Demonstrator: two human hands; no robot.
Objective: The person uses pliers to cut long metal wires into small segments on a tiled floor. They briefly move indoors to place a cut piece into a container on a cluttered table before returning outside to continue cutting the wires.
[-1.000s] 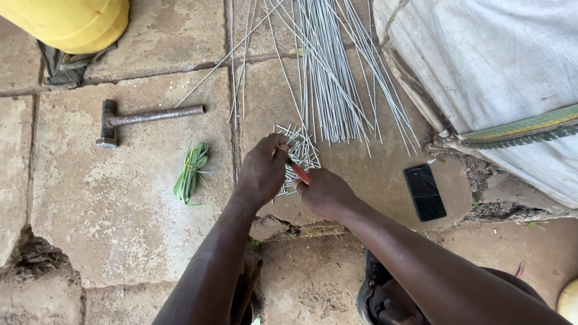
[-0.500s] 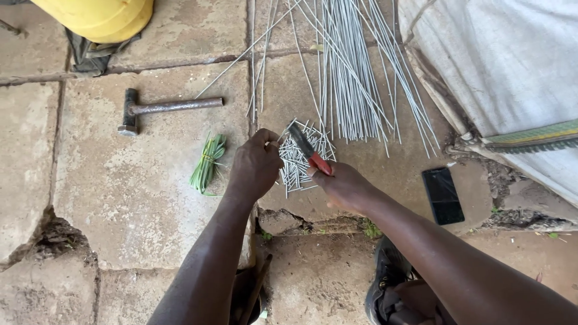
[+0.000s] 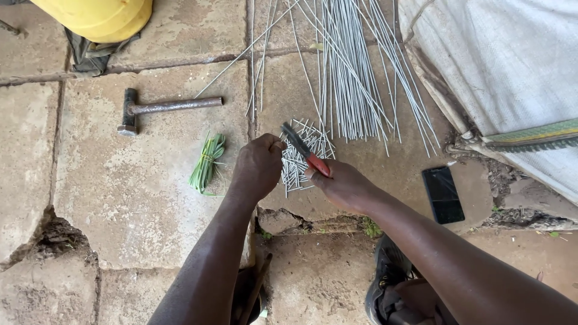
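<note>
My right hand grips red-handled pliers, jaws pointing up and left toward my left hand. My left hand is closed, its fingertips pinching something small at the plier jaws; what it pinches is too small to make out. Just beyond both hands lies a pile of short cut grey wire pieces on the stone slab. Farther up, a fan of long straight grey wires spreads across the paving.
A metal hammer lies upper left, a small green tied bundle beside my left hand. A dark phone lies to the right, a white sack at upper right, a yellow container at top left. Broken slab edge lower left.
The pliers have swung up from low in my right hand to point at my left fingertips. Both hands stayed over the short wire pile while the camera shifted.
</note>
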